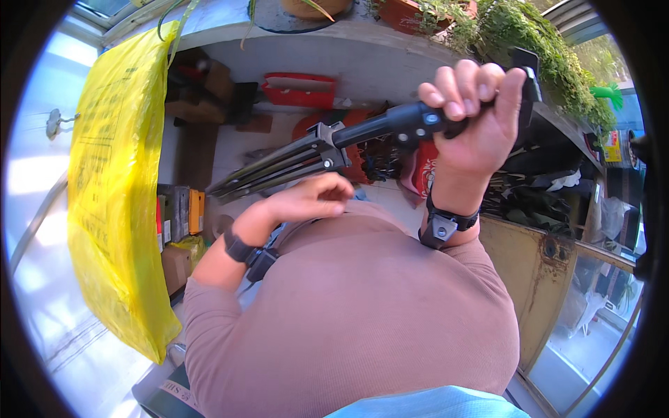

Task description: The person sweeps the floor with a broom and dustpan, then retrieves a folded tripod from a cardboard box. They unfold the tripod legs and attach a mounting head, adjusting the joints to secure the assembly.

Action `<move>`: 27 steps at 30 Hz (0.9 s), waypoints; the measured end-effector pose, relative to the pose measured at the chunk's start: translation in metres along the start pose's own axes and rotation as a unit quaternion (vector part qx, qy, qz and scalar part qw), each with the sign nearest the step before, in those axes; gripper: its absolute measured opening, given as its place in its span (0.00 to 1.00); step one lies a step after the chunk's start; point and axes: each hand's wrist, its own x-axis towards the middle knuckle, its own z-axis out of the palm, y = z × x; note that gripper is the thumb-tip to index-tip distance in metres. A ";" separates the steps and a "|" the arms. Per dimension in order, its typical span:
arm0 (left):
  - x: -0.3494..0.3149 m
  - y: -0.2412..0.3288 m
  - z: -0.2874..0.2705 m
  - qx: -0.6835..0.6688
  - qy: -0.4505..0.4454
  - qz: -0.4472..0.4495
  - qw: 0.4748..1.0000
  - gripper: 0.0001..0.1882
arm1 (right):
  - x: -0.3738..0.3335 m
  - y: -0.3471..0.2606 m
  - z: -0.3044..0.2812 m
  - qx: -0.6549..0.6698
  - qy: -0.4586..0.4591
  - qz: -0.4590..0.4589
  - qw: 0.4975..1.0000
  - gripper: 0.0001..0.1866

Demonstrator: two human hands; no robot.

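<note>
A black tripod [369,129] with folded legs is held at a slant, its feet toward the left and its head end at the upper right. My right hand [479,125] is raised and wrapped round the tripod just below its head [531,76]. Just under the folded legs, my left hand [310,197] hovers in front of my belly. Its fingers are loosely bent, with a gap to the thumb and nothing visible between them. Each wrist wears a black strap with a small device.
A large yellow plastic bag [118,188] hangs on the left. Potted plants [529,56] line the ledge above. Under it stand a red box [300,90] and cardboard boxes [209,87]. A rusty cream cabinet panel [516,272] is on the right, beside glass.
</note>
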 end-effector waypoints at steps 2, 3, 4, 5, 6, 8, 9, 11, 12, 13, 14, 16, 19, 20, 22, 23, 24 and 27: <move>-0.019 0.004 -0.008 -0.013 -0.043 -0.010 0.999 0.13 | 0.000 0.012 -0.001 -0.058 0.008 0.008 0.998 0.23; -0.029 0.012 -0.013 -0.060 -0.049 0.030 0.997 0.11 | 0.000 0.021 -0.001 -0.087 0.022 0.016 0.996 0.22; -0.033 0.021 -0.018 -0.060 -0.020 0.104 0.993 0.11 | 0.000 0.031 -0.001 -0.100 0.009 0.017 0.995 0.21; -0.037 0.031 -0.023 -0.057 0.011 0.176 0.983 0.12 | -0.001 0.041 -0.001 -0.118 -0.012 0.016 0.993 0.19; -0.036 0.041 -0.023 0.018 0.096 0.219 0.971 0.14 | -0.004 0.050 0.000 -0.154 -0.003 0.028 0.988 0.19; -0.021 0.056 -0.016 0.150 0.234 0.290 0.916 0.17 | -0.012 0.068 0.005 -0.192 0.011 0.048 0.980 0.17; -0.009 0.062 -0.011 0.204 0.293 0.308 0.882 0.18 | -0.016 0.075 0.008 -0.198 0.009 0.058 0.978 0.16; 0.011 0.068 -0.001 0.282 0.368 0.345 0.816 0.20 | -0.019 0.089 0.014 -0.242 0.046 0.050 0.968 0.16; 0.018 0.070 0.001 0.337 0.405 0.350 0.774 0.18 | -0.019 0.091 0.016 -0.241 0.035 0.074 0.967 0.15; 0.022 0.070 0.001 0.386 0.437 0.348 0.734 0.17 | -0.021 0.095 0.019 -0.222 0.030 0.092 0.970 0.16; 0.023 0.068 0.000 0.406 0.449 0.346 0.717 0.15 | -0.022 0.097 0.021 -0.200 0.022 0.120 0.972 0.17; 0.025 0.065 -0.004 0.443 0.466 0.339 0.687 0.13 | -0.024 0.103 0.024 -0.171 0.015 0.152 0.973 0.20; 0.022 0.061 -0.015 0.412 0.466 0.369 0.691 0.10 | -0.028 0.110 0.022 -0.163 -0.002 0.165 0.973 0.28; 0.021 0.059 -0.019 0.395 0.469 0.384 0.690 0.09 | -0.029 0.112 0.019 -0.173 -0.016 0.169 0.970 0.32; 0.016 0.055 -0.022 0.301 0.451 0.366 0.757 0.07 | -0.031 0.113 0.010 -0.180 -0.052 0.188 0.964 0.43; 0.013 0.053 -0.023 0.252 0.441 0.355 0.785 0.07 | -0.030 0.112 0.004 -0.163 -0.080 0.201 0.963 0.42; 0.010 0.051 -0.027 0.250 0.423 0.371 0.788 0.07 | -0.029 0.107 -0.002 -0.149 -0.094 0.228 0.958 0.40; 0.005 0.048 -0.030 0.167 0.415 0.345 0.825 0.09 | -0.019 0.084 -0.013 -0.296 -0.030 0.154 0.942 0.33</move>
